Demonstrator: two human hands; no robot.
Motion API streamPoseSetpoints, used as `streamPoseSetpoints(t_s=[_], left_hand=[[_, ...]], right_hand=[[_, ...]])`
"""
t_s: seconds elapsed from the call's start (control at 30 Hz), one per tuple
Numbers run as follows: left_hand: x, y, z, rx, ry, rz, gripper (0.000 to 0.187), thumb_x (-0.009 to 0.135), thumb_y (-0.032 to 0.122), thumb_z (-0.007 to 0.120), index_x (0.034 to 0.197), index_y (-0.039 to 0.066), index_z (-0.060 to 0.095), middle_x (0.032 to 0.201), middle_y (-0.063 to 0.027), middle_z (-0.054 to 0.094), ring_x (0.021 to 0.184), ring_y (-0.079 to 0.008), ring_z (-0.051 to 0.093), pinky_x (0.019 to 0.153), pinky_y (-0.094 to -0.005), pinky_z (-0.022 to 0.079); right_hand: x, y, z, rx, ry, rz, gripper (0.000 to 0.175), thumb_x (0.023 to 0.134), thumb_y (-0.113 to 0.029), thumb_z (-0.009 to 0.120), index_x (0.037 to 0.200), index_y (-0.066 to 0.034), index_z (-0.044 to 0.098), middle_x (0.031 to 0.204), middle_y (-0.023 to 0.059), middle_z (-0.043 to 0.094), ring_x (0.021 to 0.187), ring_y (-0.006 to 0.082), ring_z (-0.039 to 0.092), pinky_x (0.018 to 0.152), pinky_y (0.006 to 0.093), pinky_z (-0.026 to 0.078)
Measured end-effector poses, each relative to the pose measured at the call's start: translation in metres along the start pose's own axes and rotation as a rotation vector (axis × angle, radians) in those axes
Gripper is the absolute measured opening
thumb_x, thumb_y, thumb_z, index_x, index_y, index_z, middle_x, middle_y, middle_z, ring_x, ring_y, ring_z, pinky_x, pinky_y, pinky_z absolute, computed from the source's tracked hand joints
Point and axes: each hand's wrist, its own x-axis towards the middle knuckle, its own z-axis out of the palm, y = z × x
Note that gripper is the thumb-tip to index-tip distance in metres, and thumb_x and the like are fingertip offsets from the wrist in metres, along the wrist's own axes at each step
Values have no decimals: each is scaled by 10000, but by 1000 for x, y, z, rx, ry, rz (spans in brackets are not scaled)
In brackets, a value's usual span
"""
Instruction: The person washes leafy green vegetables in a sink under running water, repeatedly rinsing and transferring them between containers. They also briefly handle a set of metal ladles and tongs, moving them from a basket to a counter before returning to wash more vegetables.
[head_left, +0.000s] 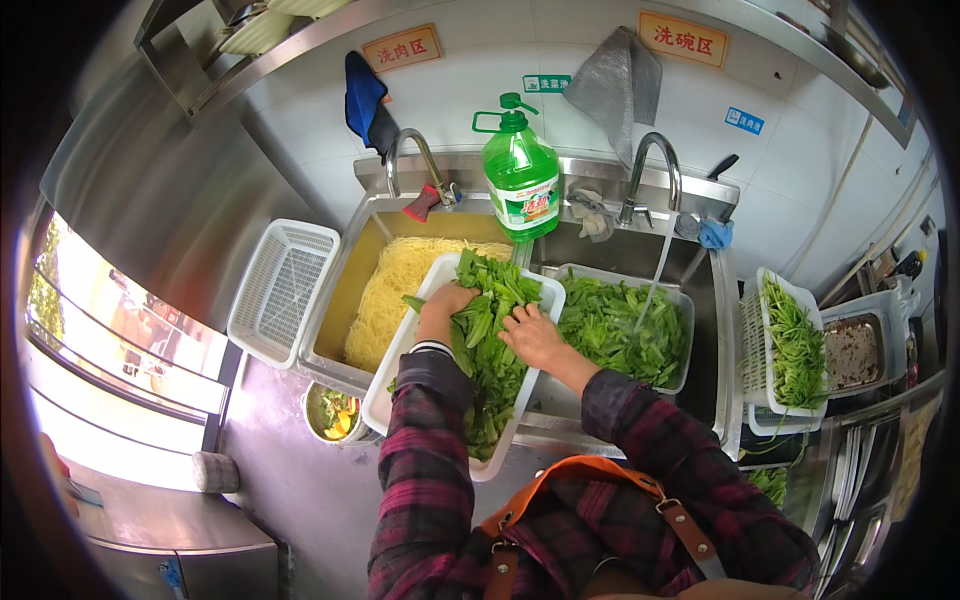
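Observation:
A white plastic basket (550, 304) of leafy greens (491, 352) rests tilted across the divider and front edge of a double sink. My left hand (448, 301) reaches into the greens near the basket's far end, its fingertips hidden among leaves. On the right side of the same heap lies my right hand (534, 336), fingers bent onto the leaves; whether it grips any is unclear. Thin yellow noodles (390, 292) fill much of the left basin. In the right basin, water runs from the faucet (654, 150) onto cut greens (615, 322) in a clear tub (688, 330).
An empty white basket (283, 292) stands left of the sink, a bucket of scraps (335, 412) below it. Behind the divider stands a green detergent jug (521, 176). Baskets of green stalks (791, 345) are at the right. A metal shelf (450, 16) spans above.

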Motion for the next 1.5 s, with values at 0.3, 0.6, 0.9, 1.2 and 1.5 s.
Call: streamPoseSetpoints(t_s=[0.3,0.6,0.9,1.2,1.5], left_hand=[[-75,19,-36,1,115,187,811,852,491,585,1442,34,267,1410,-234,394,1305,-331,393,1058,-370,333],[-176,19,22,361,230,372,577,874,311,587,1337,10,421,1409,-319,314,1324,-498,244,1085,-480,281],[-250,24,35,1,441,557,420,828,148,657,1227,71,552,1348,-211,451,1231,-380,441,995,-421,402],[-255,-42,119,-402,874,145,566,816,156,672,1332,72,454,1421,-183,328,1292,-312,359,1044,-422,324],[-212,-8,155,-765,961,107,477,850,134,625,1299,65,478,1471,-173,240,1355,-300,249,1104,-407,203]], right_hand=[[24,-9,8,926,320,500,221,829,-85,606,976,14,472,1024,183,409,950,357,458,813,423,387],[15,-5,-10,195,-63,78,315,835,-150,625,1091,-14,501,1178,177,395,1098,348,396,831,427,468],[0,19,-51,345,165,78,249,842,-157,611,1013,-16,496,1084,163,446,985,345,492,802,418,462],[-45,5,-19,249,123,-268,192,828,-228,578,904,-53,556,912,134,551,898,326,555,763,442,484],[-63,-40,10,266,6,-277,163,802,-106,584,948,-36,563,959,129,540,919,309,536,822,406,449]])
